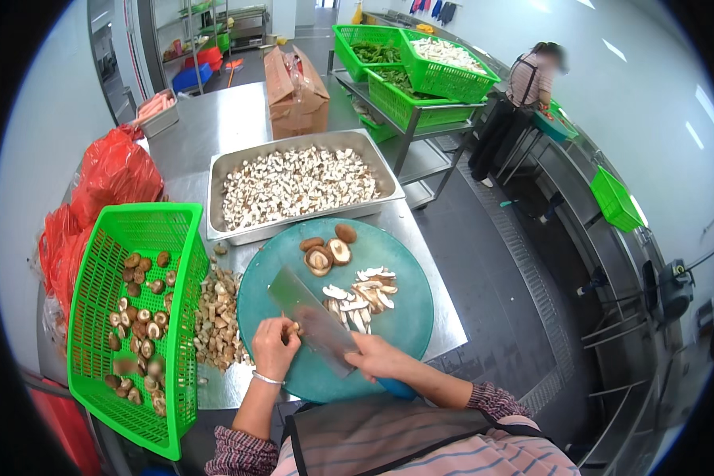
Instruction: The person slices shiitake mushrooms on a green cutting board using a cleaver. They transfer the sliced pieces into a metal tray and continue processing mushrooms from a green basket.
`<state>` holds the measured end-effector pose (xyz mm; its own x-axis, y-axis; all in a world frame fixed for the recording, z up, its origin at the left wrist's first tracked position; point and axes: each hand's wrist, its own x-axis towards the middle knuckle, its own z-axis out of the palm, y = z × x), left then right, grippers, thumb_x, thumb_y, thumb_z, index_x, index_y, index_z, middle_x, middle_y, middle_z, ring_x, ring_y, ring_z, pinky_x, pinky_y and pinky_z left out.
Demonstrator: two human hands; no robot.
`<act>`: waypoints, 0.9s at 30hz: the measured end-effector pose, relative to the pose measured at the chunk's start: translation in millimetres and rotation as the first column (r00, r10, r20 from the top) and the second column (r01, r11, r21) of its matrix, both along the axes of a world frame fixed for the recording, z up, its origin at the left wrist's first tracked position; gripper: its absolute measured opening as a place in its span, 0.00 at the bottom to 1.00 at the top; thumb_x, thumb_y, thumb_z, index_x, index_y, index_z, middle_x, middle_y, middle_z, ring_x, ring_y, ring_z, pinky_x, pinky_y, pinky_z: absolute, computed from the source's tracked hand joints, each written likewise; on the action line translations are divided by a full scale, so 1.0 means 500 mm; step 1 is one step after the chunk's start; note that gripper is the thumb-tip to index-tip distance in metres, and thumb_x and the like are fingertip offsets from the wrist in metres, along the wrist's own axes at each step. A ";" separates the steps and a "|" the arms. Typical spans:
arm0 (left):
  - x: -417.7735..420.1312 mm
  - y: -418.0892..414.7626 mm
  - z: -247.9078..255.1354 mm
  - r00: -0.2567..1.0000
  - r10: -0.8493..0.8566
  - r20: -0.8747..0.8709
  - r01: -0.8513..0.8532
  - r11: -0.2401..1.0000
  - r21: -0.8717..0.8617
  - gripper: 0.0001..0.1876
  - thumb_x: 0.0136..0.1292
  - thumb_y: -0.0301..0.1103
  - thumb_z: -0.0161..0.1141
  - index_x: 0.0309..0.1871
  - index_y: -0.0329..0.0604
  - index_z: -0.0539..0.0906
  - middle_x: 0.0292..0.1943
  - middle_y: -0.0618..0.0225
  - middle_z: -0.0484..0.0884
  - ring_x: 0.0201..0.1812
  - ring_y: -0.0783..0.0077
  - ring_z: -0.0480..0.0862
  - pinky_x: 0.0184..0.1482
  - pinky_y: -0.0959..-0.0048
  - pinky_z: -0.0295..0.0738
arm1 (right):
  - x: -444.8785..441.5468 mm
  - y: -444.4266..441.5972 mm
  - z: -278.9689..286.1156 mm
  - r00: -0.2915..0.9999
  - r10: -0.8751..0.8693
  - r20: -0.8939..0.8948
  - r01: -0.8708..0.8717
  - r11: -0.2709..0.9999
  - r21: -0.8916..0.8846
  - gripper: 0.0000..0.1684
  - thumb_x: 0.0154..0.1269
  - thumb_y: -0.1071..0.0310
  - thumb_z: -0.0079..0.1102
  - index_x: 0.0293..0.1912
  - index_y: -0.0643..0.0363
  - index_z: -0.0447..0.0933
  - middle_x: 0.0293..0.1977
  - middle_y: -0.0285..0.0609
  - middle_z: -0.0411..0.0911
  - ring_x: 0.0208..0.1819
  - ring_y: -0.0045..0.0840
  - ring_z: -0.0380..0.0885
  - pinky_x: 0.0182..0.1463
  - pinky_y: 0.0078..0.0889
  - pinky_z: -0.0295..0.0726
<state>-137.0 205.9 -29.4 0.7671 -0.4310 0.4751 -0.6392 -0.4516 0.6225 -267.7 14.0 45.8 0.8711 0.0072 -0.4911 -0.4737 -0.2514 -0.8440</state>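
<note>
My right hand grips a broad cleaver, its blade slanting over a round green cutting board. Beside the blade's left face, my left hand pinches a mushroom, mostly hidden by the fingers. Sliced mushrooms lie in a loose heap to the right of the blade. Several whole shiitake mushrooms sit toward the board's far edge, some with their gills up. Cut mushroom stems are piled on the steel table just left of the board.
A green plastic basket with whole mushrooms stands at left, by red plastic bags. Beyond the board is a steel pan of diced mushrooms. A cardboard box stands behind it. Right of that, a steel cart carries vegetable baskets; a person works farther off.
</note>
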 end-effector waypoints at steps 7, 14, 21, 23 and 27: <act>0.084 0.097 0.038 0.894 0.416 0.170 -0.425 0.905 0.024 0.13 0.54 0.20 0.69 0.43 0.39 0.82 0.43 0.60 0.79 0.45 0.57 0.79 0.48 0.60 0.76 | -0.012 0.008 0.018 0.997 -0.048 0.056 0.047 0.999 0.022 0.18 0.70 0.70 0.50 0.57 0.64 0.69 0.22 0.43 0.75 0.17 0.25 0.74 0.20 0.32 0.76; 0.028 0.030 0.062 0.960 -0.281 -0.001 0.277 0.945 0.171 0.22 0.45 0.21 0.72 0.46 0.42 0.80 0.51 0.60 0.79 0.56 0.53 0.77 0.59 0.59 0.72 | -0.010 -0.005 -0.012 0.996 -0.061 0.070 0.056 0.995 0.080 0.20 0.69 0.71 0.51 0.59 0.64 0.69 0.22 0.43 0.75 0.16 0.23 0.74 0.19 0.30 0.76; 0.030 -0.005 0.036 0.977 -0.212 0.020 0.202 0.952 0.231 0.22 0.45 0.23 0.74 0.44 0.42 0.77 0.49 0.60 0.79 0.52 0.53 0.77 0.53 0.59 0.70 | -0.066 -0.026 0.039 0.962 -0.233 0.141 0.229 0.972 0.041 0.20 0.71 0.69 0.51 0.59 0.64 0.68 0.22 0.44 0.76 0.15 0.23 0.74 0.18 0.30 0.77; 0.044 -0.016 0.021 0.985 -0.140 0.098 0.108 0.954 0.281 0.16 0.52 0.26 0.71 0.43 0.41 0.77 0.42 0.59 0.78 0.47 0.53 0.78 0.49 0.58 0.71 | -0.079 -0.043 0.046 0.963 -0.212 0.166 0.215 0.977 0.000 0.20 0.72 0.66 0.52 0.60 0.61 0.70 0.20 0.40 0.76 0.17 0.19 0.75 0.20 0.27 0.75; 0.075 -0.018 0.017 0.992 -0.068 0.107 0.056 0.992 0.112 0.06 0.60 0.24 0.65 0.39 0.40 0.79 0.37 0.55 0.78 0.42 0.50 0.80 0.43 0.58 0.75 | -0.129 -0.075 0.049 0.970 -0.228 0.090 0.241 0.954 -0.177 0.10 0.67 0.67 0.56 0.40 0.65 0.69 0.18 0.42 0.75 0.17 0.23 0.74 0.22 0.31 0.74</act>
